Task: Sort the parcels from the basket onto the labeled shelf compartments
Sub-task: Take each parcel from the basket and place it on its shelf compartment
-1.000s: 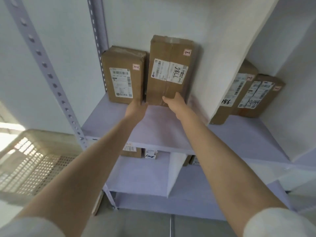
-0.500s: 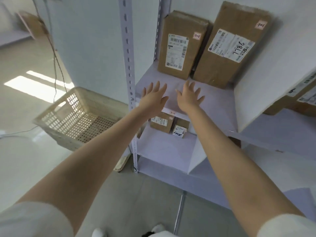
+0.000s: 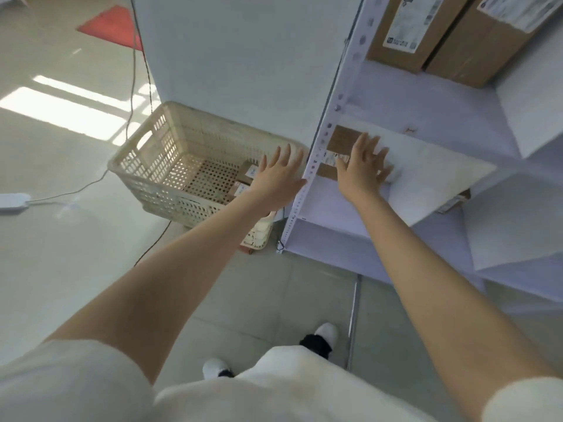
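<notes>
A cream plastic basket [image 3: 158, 166] stands on the floor left of the shelf unit, with small brown parcels [image 3: 243, 182] lying in its right end. My left hand [image 3: 278, 175] hangs open over that end, fingers spread, holding nothing. My right hand [image 3: 364, 167] is open too, in front of the shelf's lower level, partly covering a small brown parcel [image 3: 342, 141] that sits there. Two large brown parcels [image 3: 405, 32] [image 3: 484, 41] stand side by side on the upper shelf [image 3: 411, 92].
A perforated shelf upright [image 3: 323, 141] runs between my hands. A white divider board [image 3: 438, 178] juts out on the right. Cables [image 3: 134, 71] trail over the floor left of the basket, beside a white power strip [image 3: 12, 201]. My feet [image 3: 320, 339] stand below.
Both hands have let go of the large parcel on the upper shelf and come down and left toward the basket. My view has tilted downward.
</notes>
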Tool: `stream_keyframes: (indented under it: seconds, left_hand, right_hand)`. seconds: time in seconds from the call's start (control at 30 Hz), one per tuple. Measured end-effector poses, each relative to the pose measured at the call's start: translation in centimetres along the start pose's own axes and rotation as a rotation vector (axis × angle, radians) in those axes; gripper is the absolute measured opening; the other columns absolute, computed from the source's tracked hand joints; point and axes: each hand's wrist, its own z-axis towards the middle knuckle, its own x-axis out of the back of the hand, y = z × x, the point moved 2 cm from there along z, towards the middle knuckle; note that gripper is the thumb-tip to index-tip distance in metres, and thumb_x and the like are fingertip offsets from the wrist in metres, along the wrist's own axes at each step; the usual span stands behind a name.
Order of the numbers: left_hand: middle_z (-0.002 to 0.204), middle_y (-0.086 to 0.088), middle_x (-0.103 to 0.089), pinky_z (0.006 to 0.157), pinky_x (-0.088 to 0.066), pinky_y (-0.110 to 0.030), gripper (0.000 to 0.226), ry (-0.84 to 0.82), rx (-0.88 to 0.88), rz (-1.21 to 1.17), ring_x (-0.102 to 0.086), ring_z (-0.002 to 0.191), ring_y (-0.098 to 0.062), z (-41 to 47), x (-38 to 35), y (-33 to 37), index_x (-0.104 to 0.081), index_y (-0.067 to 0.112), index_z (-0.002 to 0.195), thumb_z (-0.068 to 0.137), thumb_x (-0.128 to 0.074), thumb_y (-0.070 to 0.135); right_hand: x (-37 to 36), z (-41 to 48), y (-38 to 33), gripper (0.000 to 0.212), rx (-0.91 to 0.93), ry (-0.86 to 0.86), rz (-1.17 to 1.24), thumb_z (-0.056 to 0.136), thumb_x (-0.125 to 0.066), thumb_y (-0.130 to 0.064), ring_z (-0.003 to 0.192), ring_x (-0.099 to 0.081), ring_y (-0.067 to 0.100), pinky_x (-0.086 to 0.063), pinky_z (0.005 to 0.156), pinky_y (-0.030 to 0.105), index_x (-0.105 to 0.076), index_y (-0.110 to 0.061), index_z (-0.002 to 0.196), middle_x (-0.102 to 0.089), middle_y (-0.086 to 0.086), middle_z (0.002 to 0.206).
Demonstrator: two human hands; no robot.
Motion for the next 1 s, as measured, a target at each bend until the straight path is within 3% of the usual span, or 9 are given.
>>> stream_keyframes:
  seconds: [0.17, 0.43, 0.57, 0.9, 1.0]
  left_hand:
    - [0.162, -0.008, 0.011, 0.12, 0.004, -0.048, 0.068, -0.079, 0.061, -0.007, 0.011, 0.149, -0.028, -4.0, -0.9, -6.0, 0.002, 0.02, 0.155, 0.102, -0.032, 0.044]
    - [0.157, -0.012, 0.026, 0.117, 0.011, -0.047, 0.075, -0.125, 0.19, 0.006, 0.024, 0.144, -0.032, -3.1, -1.9, -13.4, 0.015, 0.021, 0.153, 0.101, -0.031, 0.049]
    - [0.154, -0.016, 0.032, 0.113, 0.017, -0.047, 0.081, -0.213, 0.262, 0.07, 0.031, 0.141, -0.034, -0.2, -1.5, -17.3, 0.019, 0.017, 0.152, 0.1, -0.032, 0.052]
    - [0.154, -0.017, 0.03, 0.117, 0.012, -0.048, 0.085, -0.261, 0.387, 0.1, 0.025, 0.143, -0.034, 10.3, 2.4, -25.1, 0.02, 0.013, 0.151, 0.099, -0.036, 0.05]
    - [0.154, -0.016, 0.03, 0.119, 0.006, -0.052, 0.087, -0.323, 0.434, 0.047, 0.025, 0.143, -0.035, 12.3, 1.5, -26.7, 0.02, 0.013, 0.151, 0.098, -0.039, 0.05]
  right_hand:
    - [-4.0, -3.4, -4.2, 0.07, -0.001, -0.12, 0.003, 0.105, -0.029, -0.04, 0.147, 0.019, 0.038, 0.007, 0.115, 0.061, 0.012, -0.012, 0.155, 0.02, 0.014, 0.161]
    - [-9.3, -2.0, -10.7, 0.072, 0.114, -0.31, -0.026, 0.105, -0.029, -0.044, 0.146, 0.024, 0.035, 0.009, 0.116, 0.055, 0.015, -0.015, 0.155, 0.025, 0.01, 0.16]
    - [-12.3, 1.5, -12.2, 0.076, 0.181, -0.399, -0.12, 0.104, -0.031, -0.046, 0.145, 0.026, 0.038, 0.007, 0.117, 0.055, 0.015, -0.015, 0.155, 0.028, 0.009, 0.159]
    - [-15.7, 12.6, -15.0, 0.085, 0.228, -0.532, -0.224, 0.1, -0.037, -0.052, 0.145, 0.026, 0.037, 0.012, 0.117, 0.05, 0.016, -0.014, 0.154, 0.028, 0.011, 0.159]
    - [-16.9, 14.7, -15.1, 0.093, 0.187, -0.601, -0.212, 0.097, -0.05, -0.047, 0.145, 0.024, 0.04, 0.003, 0.119, 0.051, 0.017, -0.014, 0.154, 0.029, 0.013, 0.158]
